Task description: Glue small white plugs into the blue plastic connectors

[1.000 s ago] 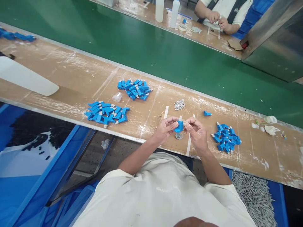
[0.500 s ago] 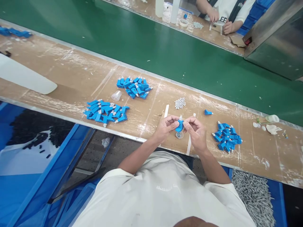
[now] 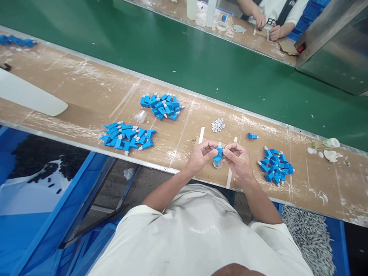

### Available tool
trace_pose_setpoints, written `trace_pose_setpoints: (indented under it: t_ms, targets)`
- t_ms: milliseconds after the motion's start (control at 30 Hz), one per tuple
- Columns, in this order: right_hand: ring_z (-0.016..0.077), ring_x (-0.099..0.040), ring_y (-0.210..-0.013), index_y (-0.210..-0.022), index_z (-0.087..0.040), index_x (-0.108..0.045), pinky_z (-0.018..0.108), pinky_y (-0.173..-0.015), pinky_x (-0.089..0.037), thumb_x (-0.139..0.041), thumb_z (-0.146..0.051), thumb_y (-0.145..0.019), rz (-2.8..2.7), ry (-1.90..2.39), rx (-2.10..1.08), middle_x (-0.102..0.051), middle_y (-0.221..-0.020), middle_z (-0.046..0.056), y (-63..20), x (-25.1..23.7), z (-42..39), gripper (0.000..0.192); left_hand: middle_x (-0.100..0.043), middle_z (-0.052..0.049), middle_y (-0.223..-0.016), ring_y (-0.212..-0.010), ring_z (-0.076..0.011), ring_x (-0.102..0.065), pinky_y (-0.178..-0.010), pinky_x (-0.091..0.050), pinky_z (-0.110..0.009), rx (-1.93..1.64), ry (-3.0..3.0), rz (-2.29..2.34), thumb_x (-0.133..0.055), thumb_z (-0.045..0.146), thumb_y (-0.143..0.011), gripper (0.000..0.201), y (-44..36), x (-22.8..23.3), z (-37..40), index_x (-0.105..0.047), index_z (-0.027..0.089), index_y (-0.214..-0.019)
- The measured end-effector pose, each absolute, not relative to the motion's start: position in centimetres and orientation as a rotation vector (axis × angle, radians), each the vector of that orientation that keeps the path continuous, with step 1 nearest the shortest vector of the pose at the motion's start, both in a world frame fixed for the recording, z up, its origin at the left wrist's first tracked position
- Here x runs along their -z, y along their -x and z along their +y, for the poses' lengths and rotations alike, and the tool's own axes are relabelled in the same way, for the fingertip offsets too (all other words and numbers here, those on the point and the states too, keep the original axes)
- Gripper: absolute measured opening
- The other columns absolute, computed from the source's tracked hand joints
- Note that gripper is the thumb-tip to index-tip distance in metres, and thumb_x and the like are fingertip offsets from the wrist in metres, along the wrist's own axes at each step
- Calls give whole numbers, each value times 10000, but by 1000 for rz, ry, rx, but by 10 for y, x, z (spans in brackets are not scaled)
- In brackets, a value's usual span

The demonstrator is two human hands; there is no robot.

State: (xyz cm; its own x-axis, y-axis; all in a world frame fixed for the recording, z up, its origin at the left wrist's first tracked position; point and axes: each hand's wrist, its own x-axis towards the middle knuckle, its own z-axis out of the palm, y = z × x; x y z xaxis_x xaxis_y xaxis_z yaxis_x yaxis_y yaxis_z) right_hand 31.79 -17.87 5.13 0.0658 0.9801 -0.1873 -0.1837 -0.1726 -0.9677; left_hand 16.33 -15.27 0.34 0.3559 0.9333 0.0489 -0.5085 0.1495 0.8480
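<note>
1. Blue angular plastic piece with a whitish tip (image 3: 219,154): held between both hands, above the brown, tape-marked surface (image 3: 198,111).
2. The left hand (image 3: 200,156) grasps its left side between thumb and fingers; the right hand (image 3: 239,158) pinches its right edge.
3. A clear round dish (image 3: 217,165) shows just below the piece, partly hidden.
4. Beyond the hands lies a heap of small grey pellets (image 3: 218,125).
5. Rightward, one loose blue piece (image 3: 252,136) lies near a blue pile (image 3: 276,165).
6. Well leftward, two more blue piles (image 3: 128,137) flank a clear plastic cup (image 3: 140,116).
</note>
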Motion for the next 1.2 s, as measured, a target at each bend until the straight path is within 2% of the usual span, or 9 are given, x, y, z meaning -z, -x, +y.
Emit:
trace_pose_setpoints:
  t_ms: [167, 367, 667, 800, 867, 967, 1033, 1133, 1200]
  targets:
    - [63, -545, -484, -670, -195, -661, 159, -426, -503, -994, -449, -528, -761, 1175, -1535, -607, -604, -49, -319, -53, -178, 443, -722, -55, -818, -723, -143, -664, -691, -509, -265, -1089, -909, 544, -837, 540, -753, 432, -165, -3, -153, -720, 155, -911]
    - [54, -542, -483, -655, -190, -651, 154, -431, -509, -983, -433, -572, -753, 1123, -1583, -600, -619, -49, -317, -54, -180, 420, -698, -46, -765, -689, -137, -643, -664, -508, -264, -1109, -980, 567, -824, 561, -760, 436, -160, -14, -155, -686, 158, -850]
    - [62, -535, -492, -638, -191, -608, 162, -449, -501, -986, -445, -562, -734, 1111, -1650, -579, -591, -48, -314, -50, -177, 463, -689, -39, -768, -691, -130, -641, -656, -502, -254, -1054, -1078, 566, -793, 572, -792, 454, -154, -20, -156, -650, 152, -884]
    - [69, -531, -526, -715, -205, -644, 145, -417, -438, -979, -495, -554, -765, 1190, -1625, -581, -648, -34, -325, -54, -178, 471, -679, -30, -765, -677, -122, -640, -659, -509, -246, -1005, -1192, 592, -812, 561, -770, 464, -136, -29, -136, -658, 145, -902]
    - [77, -531, -548, -758, -219, -668, 148, -406, -412, -966, -527, -562, -773, 1230, -1549, -590, -699, -17, -338, -58, -181, 472, -677, -27, -762, -664, -122, -631, -660, -500, -251, -1036, -1283, 742, -814, 500, -779, 404, -112, -35, -106, -669, 142, -897]
    - [96, -510, -553, -689, -220, -651, 174, -398, -380, -964, -488, -574, -808, 1289, -1414, -563, -686, -1, -360, -63, -188, 427, -652, -6, -723, -683, -132, -599, -679, -452, -253, -1212, -1416, 1231, -799, 306, -764, 206, -60, -41, -46, -672, 152, -816]
    - [107, -499, -554, -647, -219, -641, 190, -398, -369, -962, -467, -576, -830, 1321, -1356, -544, -672, 4, -370, -64, -194, 412, -595, 13, -635, -656, -142, -553, -660, -404, -257, -1180, -1439, 1533, -744, 197, -756, 110, -28, -43, -9, -642, 160, -738]
    - [116, -489, -546, -639, -220, -656, 206, -390, -358, -951, -488, -576, -855, 1346, -1331, -537, -663, 9, -376, -61, -200, 404, -514, 24, -550, -640, -155, -494, -649, -353, -270, -985, -1500, 1699, -680, 144, -764, 159, -1, -42, 22, -584, 179, -642]
    - [119, -488, -541, -643, -218, -661, 214, -390, -360, -945, -492, -581, -871, 1359, -1337, -542, -660, 10, -376, -57, -203, 400, -524, 10, -569, -678, -168, -504, -676, -362, -278, -969, -1510, 1713, -634, 184, -825, 181, 7, -42, 25, -576, 184, -654]
